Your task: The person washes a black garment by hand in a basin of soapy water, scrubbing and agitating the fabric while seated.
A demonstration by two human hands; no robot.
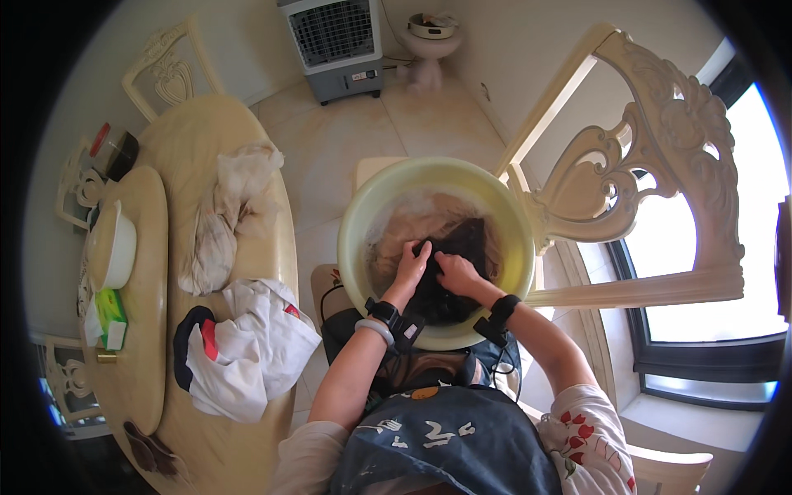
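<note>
A large pale yellow-green plastic basin (360, 216) stands in front of me, holding sudsy water and soaked peach-coloured fabric (402, 223). A black cloth (464, 244) lies in it, bunched on the near side. My left hand (413, 267) grips a fold of the black cloth between thumb and fingers. Just to its right, my right hand (456, 272) is closed on the same cloth, its fingertips partly hidden in the fabric. Both wrists carry black strapped devices.
On the oval table (229, 445) at the left lie a white garment (253, 346) and a crumpled sheer cloth (216, 229). A carved cream chair (674, 124) rises right of the basin. An air cooler (337, 49) stands on the floor beyond.
</note>
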